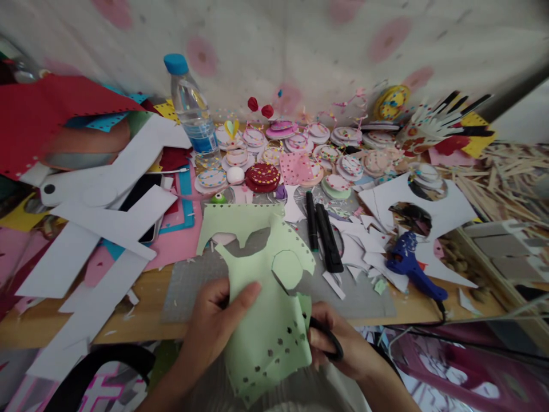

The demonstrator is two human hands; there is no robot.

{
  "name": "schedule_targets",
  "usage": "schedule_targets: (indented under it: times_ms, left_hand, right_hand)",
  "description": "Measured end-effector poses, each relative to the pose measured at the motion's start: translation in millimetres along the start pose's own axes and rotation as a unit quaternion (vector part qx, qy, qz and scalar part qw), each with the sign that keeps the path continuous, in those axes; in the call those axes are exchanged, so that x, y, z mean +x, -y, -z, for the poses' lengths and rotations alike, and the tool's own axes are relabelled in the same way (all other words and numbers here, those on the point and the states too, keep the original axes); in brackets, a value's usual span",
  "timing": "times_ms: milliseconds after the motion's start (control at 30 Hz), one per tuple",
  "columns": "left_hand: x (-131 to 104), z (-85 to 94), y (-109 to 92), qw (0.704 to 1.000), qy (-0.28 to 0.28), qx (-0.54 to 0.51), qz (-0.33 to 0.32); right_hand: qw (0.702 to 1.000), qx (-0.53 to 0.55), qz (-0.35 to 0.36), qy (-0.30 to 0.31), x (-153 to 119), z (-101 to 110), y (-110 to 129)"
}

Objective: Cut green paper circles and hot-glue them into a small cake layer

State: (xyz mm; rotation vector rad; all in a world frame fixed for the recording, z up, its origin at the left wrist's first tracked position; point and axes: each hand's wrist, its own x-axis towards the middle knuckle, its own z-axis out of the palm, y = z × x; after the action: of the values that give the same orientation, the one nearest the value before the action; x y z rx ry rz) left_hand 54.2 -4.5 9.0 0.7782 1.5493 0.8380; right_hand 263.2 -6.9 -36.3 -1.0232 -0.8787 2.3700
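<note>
My left hand [223,312] pinches a sheet of pale green paper [268,320] by its left side, thumb on top. Dark dots run along the sheet's lower part, and a round outline [288,269] shows on it near the top right. My right hand [338,340] is closed around black-handled scissors [328,337] at the sheet's right edge; the paper hides their blades. Beyond lies another green paper piece [240,220] with curved cut edges, on the grey cutting mat [193,292].
Behind stand a water bottle [193,109] and several small decorated paper discs [263,177]. A black utility knife [328,237] and a dark pen [311,220] lie on the mat. A blue glue gun [414,266] sits at right among white scraps. White paper strips [103,217] pile up at left.
</note>
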Motion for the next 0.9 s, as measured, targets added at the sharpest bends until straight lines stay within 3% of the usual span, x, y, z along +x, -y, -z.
schedule_targets:
  times_ms: [233,467,900]
  left_hand:
    - [-4.5,-6.4,1.9,0.999,-0.026,-0.033,0.000]
    - [-5.8,-8.0,2.5,1.000,-0.008,-0.029,-0.001]
    - [-6.0,-15.5,17.3,0.998,0.017,0.004,-0.065]
  right_hand:
    - [1.000,-0.003,0.000,-0.013,-0.3,-3.4,-0.1]
    - [1.000,-0.003,0.005,-0.015,-1.0,-3.1,1.0]
    - [0.998,0.038,0.025,-0.035,-0.2,-8.7,-9.2]
